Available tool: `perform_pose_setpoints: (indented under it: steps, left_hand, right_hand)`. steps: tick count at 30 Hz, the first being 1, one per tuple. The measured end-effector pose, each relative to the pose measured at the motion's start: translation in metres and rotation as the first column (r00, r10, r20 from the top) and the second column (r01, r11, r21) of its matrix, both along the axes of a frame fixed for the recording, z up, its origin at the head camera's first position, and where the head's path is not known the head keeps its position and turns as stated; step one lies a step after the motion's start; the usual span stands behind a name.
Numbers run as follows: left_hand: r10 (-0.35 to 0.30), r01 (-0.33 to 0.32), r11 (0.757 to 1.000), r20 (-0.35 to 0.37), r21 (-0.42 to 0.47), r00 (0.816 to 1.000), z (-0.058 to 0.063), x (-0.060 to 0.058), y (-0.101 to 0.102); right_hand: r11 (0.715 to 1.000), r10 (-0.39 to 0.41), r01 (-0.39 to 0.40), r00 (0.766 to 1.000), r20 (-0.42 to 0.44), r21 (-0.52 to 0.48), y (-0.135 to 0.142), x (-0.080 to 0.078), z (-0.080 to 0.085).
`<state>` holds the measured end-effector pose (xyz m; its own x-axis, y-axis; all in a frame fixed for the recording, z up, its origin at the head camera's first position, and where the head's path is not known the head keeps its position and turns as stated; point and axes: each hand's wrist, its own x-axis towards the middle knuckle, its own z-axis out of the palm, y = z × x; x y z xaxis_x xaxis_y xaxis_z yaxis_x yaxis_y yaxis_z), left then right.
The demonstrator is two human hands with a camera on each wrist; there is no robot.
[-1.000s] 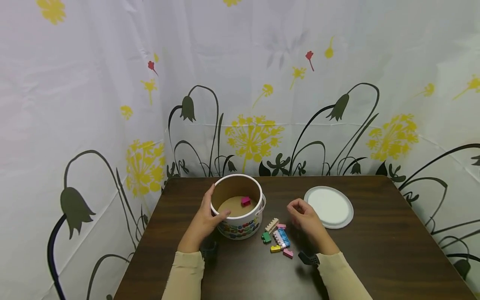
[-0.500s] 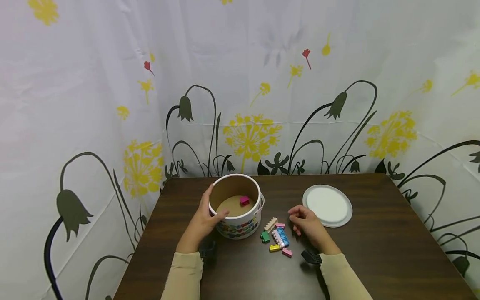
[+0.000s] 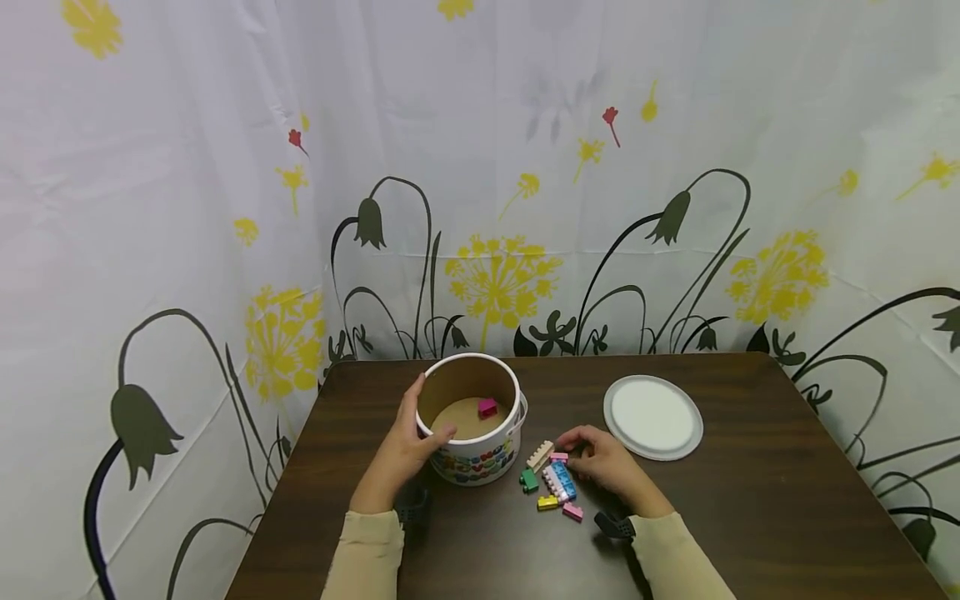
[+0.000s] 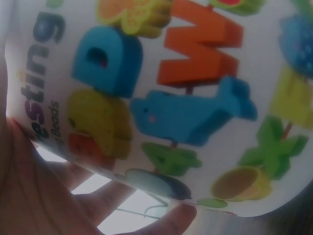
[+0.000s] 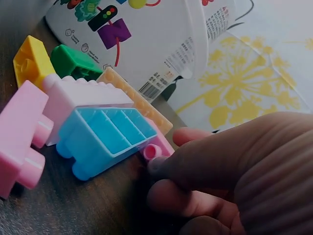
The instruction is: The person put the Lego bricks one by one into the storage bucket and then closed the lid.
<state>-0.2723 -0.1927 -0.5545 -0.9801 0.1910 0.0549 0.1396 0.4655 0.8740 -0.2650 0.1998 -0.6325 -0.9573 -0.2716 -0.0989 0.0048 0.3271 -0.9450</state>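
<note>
My left hand grips a white bucket with a picture-printed side, thumb over the near rim and fingers along the left side. In the left wrist view the fingers lie along its wall. Inside sits a magenta toy block. My right hand reaches to the loose blocks, thumb tip right at a small pink block and index finger beyond it. Touching or close around that block are a blue block, a pale pink block and a beige block.
Green and yellow blocks lie nearer the front, with another pink block. Right of them is a white round lid on the dark wooden table. A flower-patterned curtain hangs behind.
My right hand has moved left and down from beside the lid to the small pink block. The left hand keeps its grip on the bucket, and the blocks stay where they were.
</note>
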Motion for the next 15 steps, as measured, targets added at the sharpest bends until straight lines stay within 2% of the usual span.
perform_pose_setpoints:
  steps: [5,15]
  left_hand:
    - [0.003,-0.003,1.0,-0.002,-0.012,1.0,0.0002,-0.0007,-0.0015]
    - [-0.005,0.005,1.0,-0.009,-0.002,1.0,0.0007,-0.0034,0.0004]
  right_hand:
    - [0.997,0.02,-0.017,0.999,-0.045,0.072,-0.0022,-0.0018,0.0007]
    - [0.986,0.006,0.014,0.993,-0.119,0.165,-0.0016,-0.0008,-0.0005]
